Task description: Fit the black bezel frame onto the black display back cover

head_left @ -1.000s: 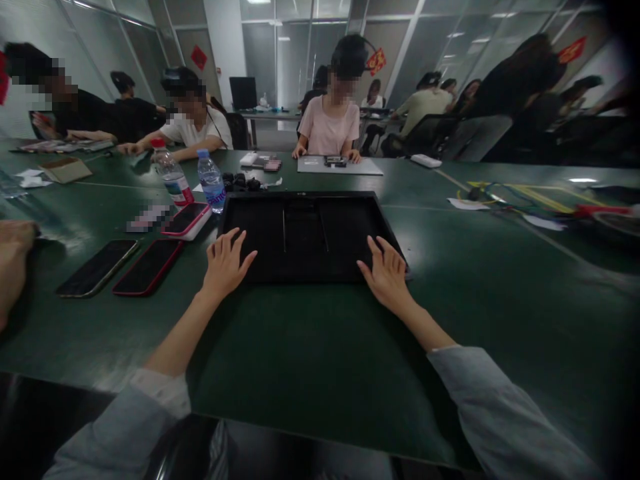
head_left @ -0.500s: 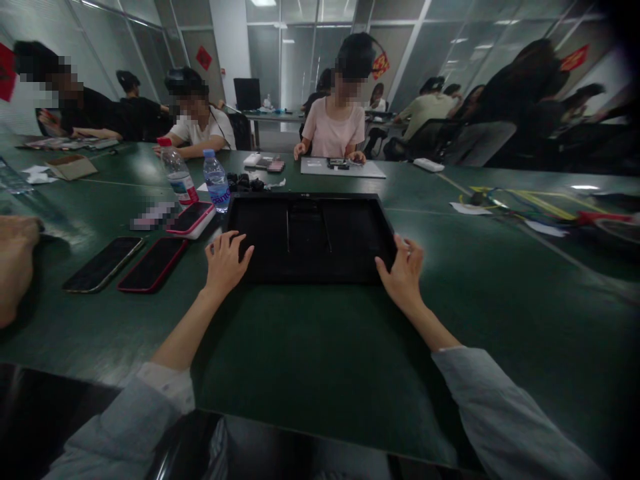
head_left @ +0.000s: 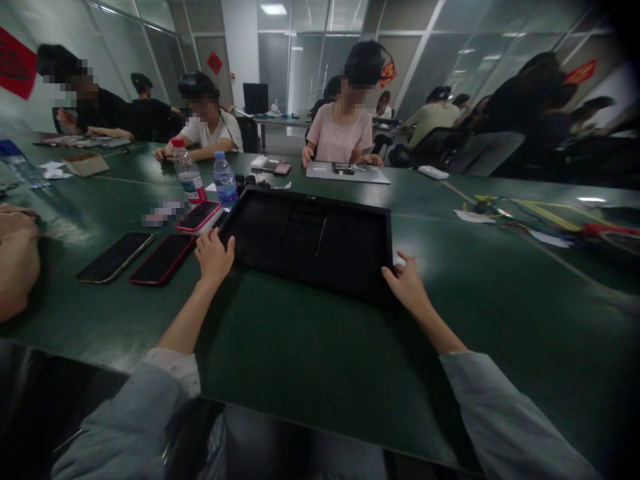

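Observation:
A black shallow rectangular tray lies on the table in front of me, turned at a slant. Its raised rim carries a small light mark on the far side, and two thin metal rods stand out on its dark floor. My left hand is at the left end, thumb over the rim and fingers outside it. At the right end, my right hand has its thumb against the rim and its fingers bent outside. The undersides of the fingers are hidden on both hands.
Left of the tray lie a dark phone, a red-edged phone and a pink-edged phone. A red-capped bottle and blue-capped bottle stand behind. Cables lie right. Another person's hand rests far left.
The tray has turned clockwise, its right end coming nearer to me. My left hand has shifted slightly left, and my right hand slightly right and down. The view has shifted a little.

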Demonstrator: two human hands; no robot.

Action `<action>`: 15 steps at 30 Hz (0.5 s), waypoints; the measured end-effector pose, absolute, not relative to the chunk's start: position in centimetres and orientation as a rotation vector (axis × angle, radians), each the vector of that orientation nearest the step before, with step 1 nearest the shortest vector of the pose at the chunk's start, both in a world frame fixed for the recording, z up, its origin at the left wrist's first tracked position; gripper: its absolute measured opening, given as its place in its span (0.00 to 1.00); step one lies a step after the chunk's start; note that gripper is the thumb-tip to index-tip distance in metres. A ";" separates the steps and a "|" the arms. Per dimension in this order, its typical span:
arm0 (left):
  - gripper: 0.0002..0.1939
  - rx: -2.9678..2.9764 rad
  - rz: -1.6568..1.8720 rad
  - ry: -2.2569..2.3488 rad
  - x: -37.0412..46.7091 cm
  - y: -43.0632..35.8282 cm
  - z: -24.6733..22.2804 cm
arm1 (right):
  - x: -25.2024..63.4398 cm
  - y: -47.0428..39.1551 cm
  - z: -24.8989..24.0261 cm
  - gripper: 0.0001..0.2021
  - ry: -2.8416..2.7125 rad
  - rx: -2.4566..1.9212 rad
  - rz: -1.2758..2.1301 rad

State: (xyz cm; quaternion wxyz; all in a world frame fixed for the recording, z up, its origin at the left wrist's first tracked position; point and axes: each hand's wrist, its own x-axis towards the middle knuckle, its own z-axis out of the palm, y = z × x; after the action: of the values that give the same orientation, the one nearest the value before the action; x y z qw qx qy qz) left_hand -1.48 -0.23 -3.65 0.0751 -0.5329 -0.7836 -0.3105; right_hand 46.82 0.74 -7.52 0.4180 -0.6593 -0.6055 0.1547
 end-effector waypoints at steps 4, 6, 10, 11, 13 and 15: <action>0.36 -1.617 -0.882 -2.441 -2.0 0.5 -4.7 | 44.7 1.2 -7.2 0.44 -1.416 -1.499 0.654; 0.37 -1.622 -0.877 -2.437 -2.1 0.6 -4.9 | 44.0 1.5 -7.0 0.44 -1.334 -1.455 0.772; 0.37 -1.624 -0.896 -2.406 -2.2 0.5 -5.0 | 43.8 1.9 -7.0 0.42 -1.217 -1.422 0.754; 0.37 -1.632 -0.894 -2.401 -2.2 0.4 -5.0 | 44.0 1.9 -7.0 0.40 -1.189 -1.432 0.713; 0.37 -1.653 -0.880 -2.403 -2.2 0.4 -5.1 | 44.7 2.1 -7.1 0.39 -1.157 -1.451 0.655; 0.37 -1.661 -0.871 -2.413 -2.3 0.4 -5.1 | 45.7 2.3 -7.2 0.38 -1.139 -1.467 0.626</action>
State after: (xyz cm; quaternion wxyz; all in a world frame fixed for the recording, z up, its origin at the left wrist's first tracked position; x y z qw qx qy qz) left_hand -2.25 0.43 -5.14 0.0427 -0.5430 -0.7888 -0.2846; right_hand 45.69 2.26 -7.17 0.5572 -0.6216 -0.4825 0.2654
